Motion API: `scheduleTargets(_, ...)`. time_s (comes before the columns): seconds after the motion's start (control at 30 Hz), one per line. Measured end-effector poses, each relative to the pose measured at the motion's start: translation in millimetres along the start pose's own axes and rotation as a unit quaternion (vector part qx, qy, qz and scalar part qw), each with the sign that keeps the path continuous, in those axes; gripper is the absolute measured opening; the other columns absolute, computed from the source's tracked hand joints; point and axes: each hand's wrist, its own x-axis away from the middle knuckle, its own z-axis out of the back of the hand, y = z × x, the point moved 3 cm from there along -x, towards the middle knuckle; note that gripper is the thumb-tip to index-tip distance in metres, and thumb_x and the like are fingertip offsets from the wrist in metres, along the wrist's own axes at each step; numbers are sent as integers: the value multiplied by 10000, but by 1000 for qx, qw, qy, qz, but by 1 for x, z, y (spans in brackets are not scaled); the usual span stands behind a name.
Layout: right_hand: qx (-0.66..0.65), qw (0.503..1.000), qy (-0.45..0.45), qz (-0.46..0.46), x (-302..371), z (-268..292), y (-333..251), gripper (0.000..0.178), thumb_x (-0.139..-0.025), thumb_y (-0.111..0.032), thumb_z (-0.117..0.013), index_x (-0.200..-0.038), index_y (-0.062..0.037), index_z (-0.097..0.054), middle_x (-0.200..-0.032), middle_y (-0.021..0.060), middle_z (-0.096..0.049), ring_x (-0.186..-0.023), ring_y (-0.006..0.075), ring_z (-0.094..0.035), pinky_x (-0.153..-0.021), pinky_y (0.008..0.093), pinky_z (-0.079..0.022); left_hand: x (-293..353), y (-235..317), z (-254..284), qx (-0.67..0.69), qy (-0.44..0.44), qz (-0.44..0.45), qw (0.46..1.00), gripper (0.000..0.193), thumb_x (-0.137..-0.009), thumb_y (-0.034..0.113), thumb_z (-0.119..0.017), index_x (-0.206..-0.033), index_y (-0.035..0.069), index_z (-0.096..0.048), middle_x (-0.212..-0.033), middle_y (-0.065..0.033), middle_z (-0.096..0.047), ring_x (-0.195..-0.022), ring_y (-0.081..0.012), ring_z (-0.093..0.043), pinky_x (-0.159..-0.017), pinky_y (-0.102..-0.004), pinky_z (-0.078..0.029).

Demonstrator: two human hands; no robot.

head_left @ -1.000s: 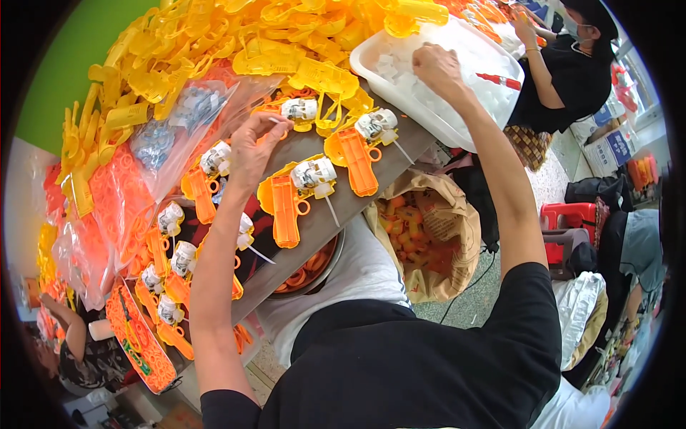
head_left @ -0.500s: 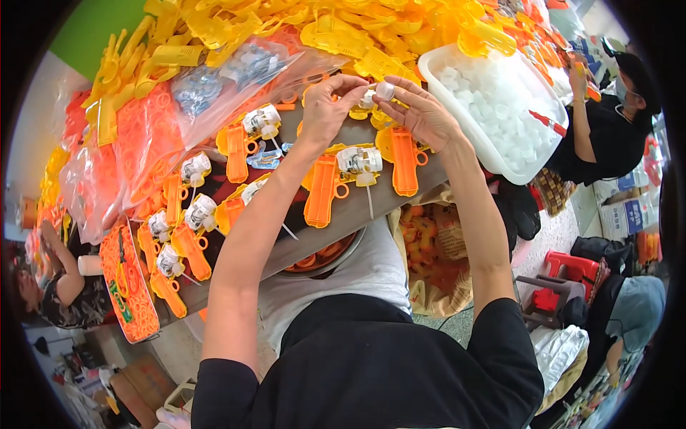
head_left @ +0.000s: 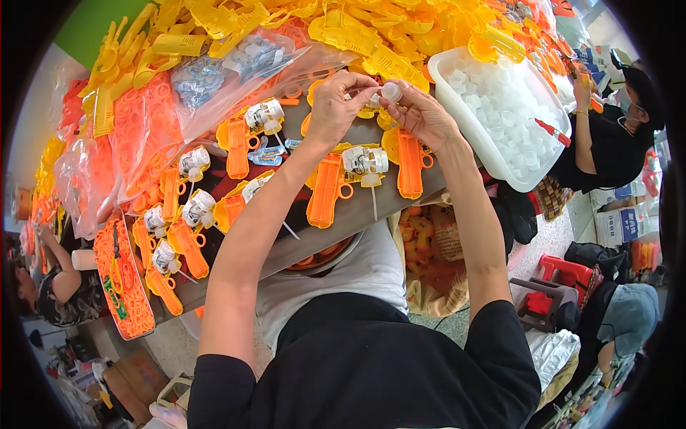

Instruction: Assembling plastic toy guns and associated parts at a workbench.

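Note:
Between the thumb and fingers of my right hand (head_left: 427, 118) is a small translucent white plastic cup (head_left: 391, 91). My left hand (head_left: 337, 106) meets it from the left, thumb and forefinger pinched together; whatever they hold is too small to make out. Both hands are raised above the far part of the table. Below them lie orange and yellow toy-gun halves (head_left: 326, 189), some fitted with white, round mechanisms (head_left: 365, 161) that have thin white stems. More such halves (head_left: 188, 247) lie left of my left forearm. Another part-built one behind my fingers is partly hidden.
A white tub (head_left: 455, 114) full of small white cups, with a red pen (head_left: 552, 131), stands at right. Yellow plastic parts (head_left: 357, 32) are heaped at the back. A tray of orange rings (head_left: 136, 330) holds scissors (head_left: 116, 268). People work at right (head_left: 607, 150) and left (head_left: 68, 297).
The view has shifted slightly. My left thumb and forefinger have come closer to the white cup, and my right fingers have curled in more around it.

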Motion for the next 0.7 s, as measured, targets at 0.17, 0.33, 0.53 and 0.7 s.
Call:
scheduleTargets(0.17, 12, 999, 8, -31, -2, 1, 2, 350, -1000, -283, -601, -1174, 21, -596, -1060, 110, -679, -883, 141, -667, -745, 214, -570, 1, -2, 2, -1, 6, -7, 1000, 124, -863, 61, -730, -972, 1, -727, -883, -54, -704, -796, -119, -654, -740, -259, -520)
scheduleTargets(0.33, 30, 998, 33, -50, -1, -2, 3, 344, -975, -328, -639, -1102, -9, -614, -976, 87, -701, -764, 98, -651, -635, 188, -551, 0, 2, 2, -53, -10, -49, 997, 121, -837, 40, -726, -954, 6, -729, -882, -85, -693, -752, -153, -669, -670, -268, -525)
scheduleTargets(0.53, 67, 994, 57, -58, -2, -5, -1, 371, -946, -365, -677, -1075, -19, -634, -920, 72, -696, -720, 85, -630, -599, 174, -529, 0, 2, 2, -93, -14, -87, 992, 127, -816, 63, -746, -935, 20, -732, -868, -75, -692, -685, -157, -646, -611, -277, -507)
scheduleTargets(0.7, 123, 990, 60, -42, -3, -5, -7, 370, -937, -359, -691, -1060, -13, -648, -900, 37, -676, -716, 72, -623, -605, 176, -536, 1, 4, -3, -189, -35, -102, 976, 102, -828, 50, -730, -926, 22, -723, -868, -68, -696, -764, -165, -659, -717, -301, -519)
